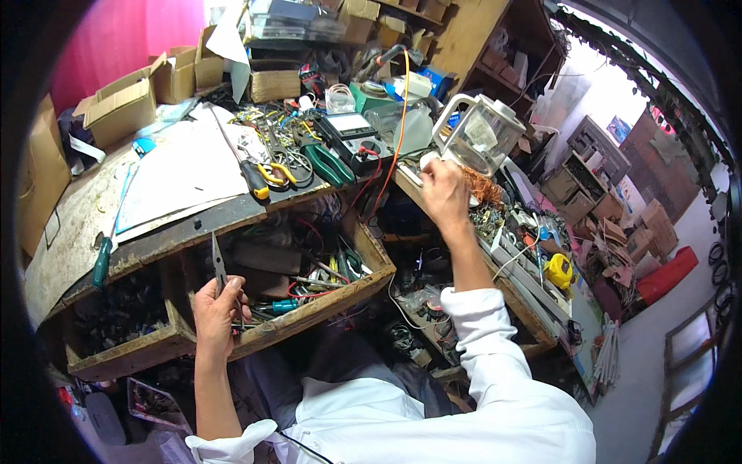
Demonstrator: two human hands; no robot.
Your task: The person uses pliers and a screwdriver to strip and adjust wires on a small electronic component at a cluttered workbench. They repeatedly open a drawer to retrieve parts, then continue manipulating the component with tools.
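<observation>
My left hand [216, 305] is closed around a pair of long-nose pliers [219, 261], whose jaws point up over the open drawer [309, 309]. Inside that drawer lie screwdrivers, wires and a dark cylindrical piece [267, 257]. My right hand [446, 189] reaches to the bench on the right, its fingers curled together beside a small white piece [430, 159]. What those fingers hold, if anything, is hidden. Just beyond them stands a clear jug [485, 138] with a white handle. A tangle of copper wire [481, 188] lies against the right side of that hand.
On the bench are white paper [166, 178], yellow-handled pliers [276, 175], green-handled pliers [328, 164], a screwdriver [253, 179] and a multimeter [352, 139]. An orange cord [406, 100] hangs past the bench edge. A yellow tape measure [558, 271] lies at right.
</observation>
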